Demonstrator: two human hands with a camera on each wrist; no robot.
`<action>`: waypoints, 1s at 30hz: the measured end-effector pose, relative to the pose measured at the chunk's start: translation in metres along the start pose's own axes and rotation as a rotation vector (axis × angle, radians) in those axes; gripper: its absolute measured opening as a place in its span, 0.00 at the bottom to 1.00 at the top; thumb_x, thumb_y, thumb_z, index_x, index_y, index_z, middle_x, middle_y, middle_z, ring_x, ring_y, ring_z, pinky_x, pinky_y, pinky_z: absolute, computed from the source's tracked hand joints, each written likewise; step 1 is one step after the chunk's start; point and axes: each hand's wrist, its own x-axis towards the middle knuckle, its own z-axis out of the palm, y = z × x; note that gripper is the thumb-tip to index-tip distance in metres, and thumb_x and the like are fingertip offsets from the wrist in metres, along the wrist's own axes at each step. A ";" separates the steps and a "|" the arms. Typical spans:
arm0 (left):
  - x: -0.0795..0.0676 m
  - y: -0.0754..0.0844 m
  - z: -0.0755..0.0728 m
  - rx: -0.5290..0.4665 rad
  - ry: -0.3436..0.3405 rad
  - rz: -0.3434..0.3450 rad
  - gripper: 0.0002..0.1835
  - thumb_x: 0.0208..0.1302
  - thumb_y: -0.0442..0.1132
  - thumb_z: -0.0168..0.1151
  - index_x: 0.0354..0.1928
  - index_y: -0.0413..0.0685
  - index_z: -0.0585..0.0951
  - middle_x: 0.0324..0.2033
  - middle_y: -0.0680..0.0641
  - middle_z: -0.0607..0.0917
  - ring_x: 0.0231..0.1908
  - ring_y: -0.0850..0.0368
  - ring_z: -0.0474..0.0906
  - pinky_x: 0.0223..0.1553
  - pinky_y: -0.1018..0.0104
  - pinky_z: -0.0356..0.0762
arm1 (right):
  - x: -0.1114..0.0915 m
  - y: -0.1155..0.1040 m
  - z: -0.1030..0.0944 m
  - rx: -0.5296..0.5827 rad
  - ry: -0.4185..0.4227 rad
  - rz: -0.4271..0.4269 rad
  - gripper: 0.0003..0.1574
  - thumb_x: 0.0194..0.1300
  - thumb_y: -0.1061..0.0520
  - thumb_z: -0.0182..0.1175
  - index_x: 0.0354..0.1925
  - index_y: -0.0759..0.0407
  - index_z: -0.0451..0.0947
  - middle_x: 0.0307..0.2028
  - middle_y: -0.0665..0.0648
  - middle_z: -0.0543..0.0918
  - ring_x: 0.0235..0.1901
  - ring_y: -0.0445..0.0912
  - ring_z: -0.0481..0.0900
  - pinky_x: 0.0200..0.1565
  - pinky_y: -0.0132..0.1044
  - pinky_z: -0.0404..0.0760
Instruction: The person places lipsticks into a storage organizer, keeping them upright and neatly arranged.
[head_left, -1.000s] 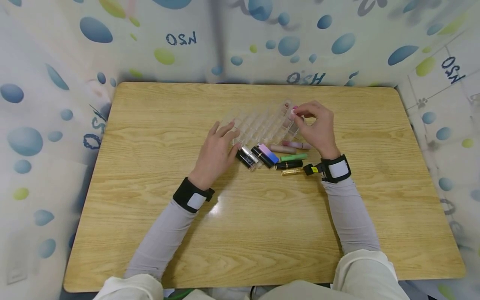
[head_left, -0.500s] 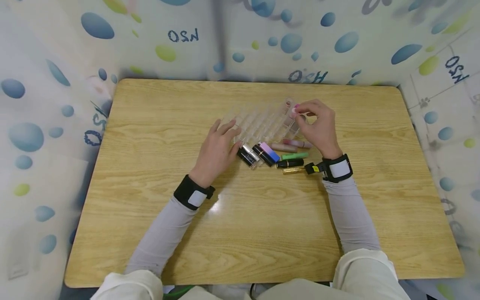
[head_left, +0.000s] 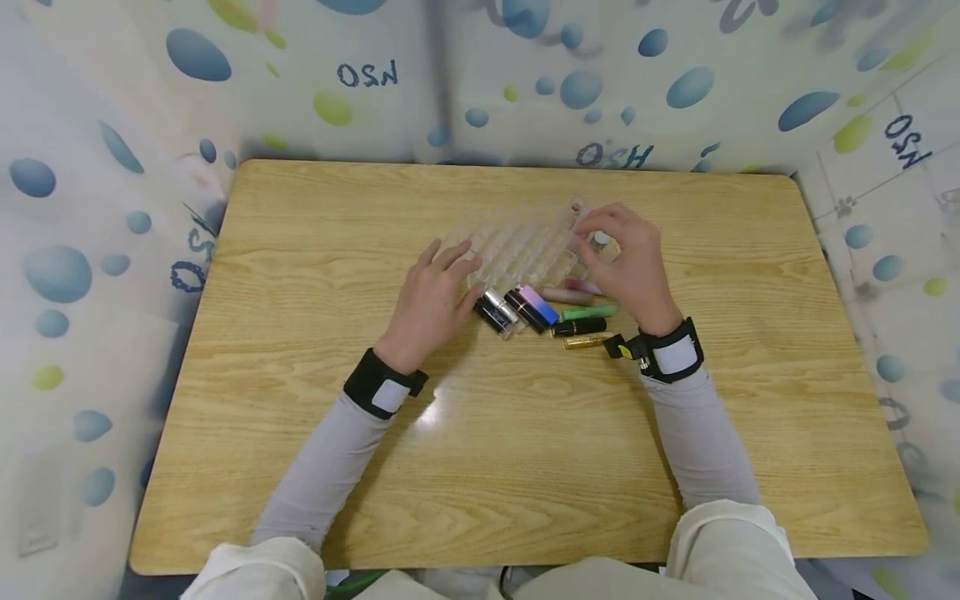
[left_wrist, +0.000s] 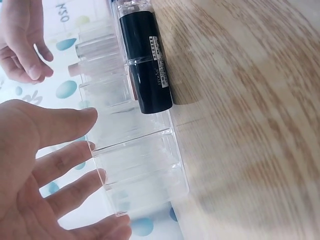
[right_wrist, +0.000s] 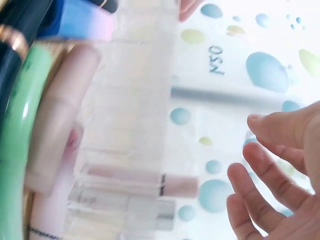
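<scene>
A clear plastic organizer (head_left: 517,248) with rows of compartments stands on the table. My left hand (head_left: 431,304) is at its left end, fingers spread, fingertips touching the upper rim in the left wrist view. My right hand (head_left: 633,262) hovers over the right end; in the right wrist view its thumb and fingers are apart with nothing between them. Close by, a pink lip gloss tube (right_wrist: 181,186) stands in a compartment, its end above the rim. Beside it is a clear tube with a silver cap (right_wrist: 165,216). A black lipstick (left_wrist: 145,65) lies against the organizer's front.
In front of the organizer lie several cosmetic tubes: a blue-purple one (head_left: 538,305), a green one (head_left: 588,312), a black one (head_left: 579,327), a gold one (head_left: 587,341) and a dusty-pink one (head_left: 566,295). The wooden table (head_left: 480,467) meets a patterned curtain (head_left: 420,92) behind.
My right hand held a small pink-and-white item at the organizer's right end; now it has let go and shifted slightly left. My left hand has stayed in place.
</scene>
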 end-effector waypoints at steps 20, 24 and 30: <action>-0.007 0.018 -0.013 -0.097 0.006 0.048 0.09 0.70 0.40 0.73 0.47 0.43 0.87 0.48 0.44 0.89 0.49 0.43 0.83 0.51 0.53 0.84 | -0.025 -0.042 0.019 -0.058 -0.363 -0.055 0.04 0.71 0.62 0.70 0.42 0.60 0.91 0.41 0.57 0.89 0.37 0.47 0.87 0.36 0.41 0.88; -0.007 0.022 -0.014 -0.093 -0.047 0.069 0.09 0.70 0.39 0.73 0.46 0.42 0.88 0.47 0.46 0.89 0.46 0.46 0.83 0.45 0.56 0.86 | -0.029 -0.044 0.021 -0.059 -0.434 -0.015 0.06 0.71 0.61 0.71 0.44 0.62 0.91 0.42 0.57 0.90 0.41 0.52 0.87 0.42 0.44 0.88; -0.008 0.023 -0.008 -0.077 -0.111 0.160 0.07 0.67 0.35 0.76 0.45 0.42 0.88 0.42 0.47 0.89 0.41 0.50 0.83 0.40 0.59 0.86 | -0.035 -0.044 0.024 -0.099 -0.602 0.043 0.04 0.71 0.59 0.71 0.41 0.59 0.91 0.34 0.51 0.87 0.34 0.48 0.81 0.39 0.40 0.79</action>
